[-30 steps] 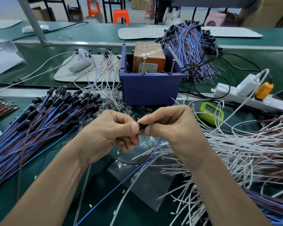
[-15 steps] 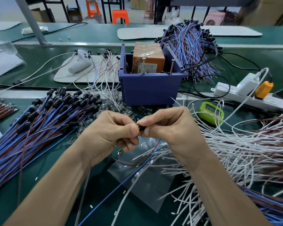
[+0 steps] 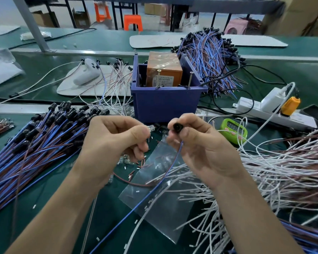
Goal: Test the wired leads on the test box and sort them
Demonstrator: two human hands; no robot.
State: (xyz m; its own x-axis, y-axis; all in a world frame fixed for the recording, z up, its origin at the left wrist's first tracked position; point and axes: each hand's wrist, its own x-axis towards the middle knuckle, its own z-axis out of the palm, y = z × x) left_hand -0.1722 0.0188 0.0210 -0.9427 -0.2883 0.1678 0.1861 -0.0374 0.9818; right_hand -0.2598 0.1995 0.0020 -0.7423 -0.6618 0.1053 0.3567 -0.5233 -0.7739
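The hands have drawn apart at centre frame: the left hand [image 3: 116, 140] pinches a small clear bulb [image 3: 148, 128], and the right hand [image 3: 200, 149] grips the black socket [image 3: 176, 127] of one lead [image 3: 155, 186] in curled fingers [image 3: 187, 121]. Bulb and socket look separated, with testing not yet done. The socket's mouth faces the camera, and its wires trail toward the lower left of the frame.
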